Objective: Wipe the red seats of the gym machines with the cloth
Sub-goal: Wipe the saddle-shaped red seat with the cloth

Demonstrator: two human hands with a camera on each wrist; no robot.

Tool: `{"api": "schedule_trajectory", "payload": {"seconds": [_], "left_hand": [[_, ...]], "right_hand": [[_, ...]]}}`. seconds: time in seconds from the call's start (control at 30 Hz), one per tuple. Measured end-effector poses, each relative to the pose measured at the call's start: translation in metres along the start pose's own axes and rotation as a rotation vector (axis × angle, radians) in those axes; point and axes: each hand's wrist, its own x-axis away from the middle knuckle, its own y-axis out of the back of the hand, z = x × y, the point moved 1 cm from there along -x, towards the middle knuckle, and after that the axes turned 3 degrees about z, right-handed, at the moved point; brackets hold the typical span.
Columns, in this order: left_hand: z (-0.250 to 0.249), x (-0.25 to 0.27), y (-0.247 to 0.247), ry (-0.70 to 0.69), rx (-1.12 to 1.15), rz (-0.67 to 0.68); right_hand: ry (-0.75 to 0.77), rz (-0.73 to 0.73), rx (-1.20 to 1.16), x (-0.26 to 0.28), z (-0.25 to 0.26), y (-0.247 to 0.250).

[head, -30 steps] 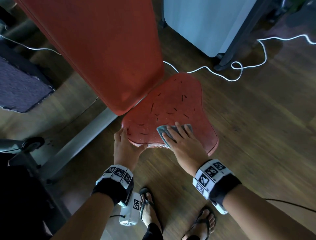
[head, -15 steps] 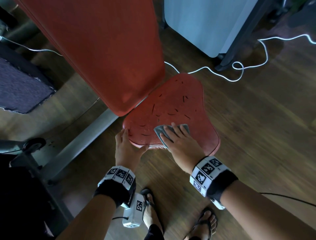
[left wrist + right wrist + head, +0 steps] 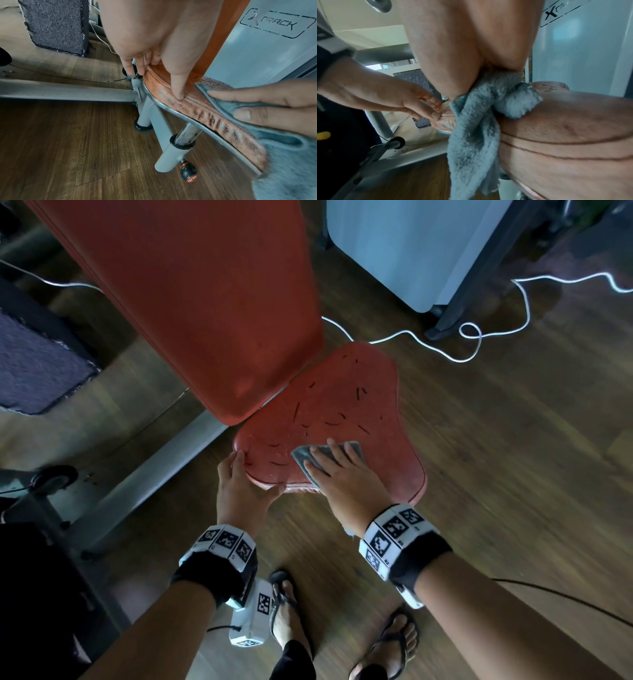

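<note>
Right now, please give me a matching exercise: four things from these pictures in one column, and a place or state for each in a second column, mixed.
1 cloth
2 left hand
3 white cable
4 backrest

A lying on the floor
B holding the seat's near edge
C pressed flat under the right hand
D rising behind the seat

Pairs: 1-C, 2-B, 3-A, 4-D

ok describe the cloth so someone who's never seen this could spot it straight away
Find the tall red backrest; below its lower end sits the cracked red seat. On the seat's near edge, flat under the right hand, lies the cloth: the only fluffy grey-blue thing on all that red.
</note>
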Motion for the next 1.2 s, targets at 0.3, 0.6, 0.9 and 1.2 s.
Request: {"api": "schedule_trajectory", "payload": {"seconds": [0.3,0.6,0.9,1.2], "left_hand": [[0.001,-0.001,-0.002,0.009,-0.037,-0.002],[0.003,-0.001,-0.004,0.01,-0.036,-0.011],[0.002,0.0,-0.005,0.012,-0.031,-0.021],[0.003,-0.002,-0.005,0.015,-0.037,-0.019]], "right_hand": [[-0.233,-0.019,-0.024,0.052,-0.049,-0.025],[-0.196,-0.119,-0.069,0.017,-0.062,-0.01],[-0.194,-0.077,0.003,0.009,-0.064,-0.008],[-0.159,-0.054,-0.049,0.027,-0.083,-0.012]]}}
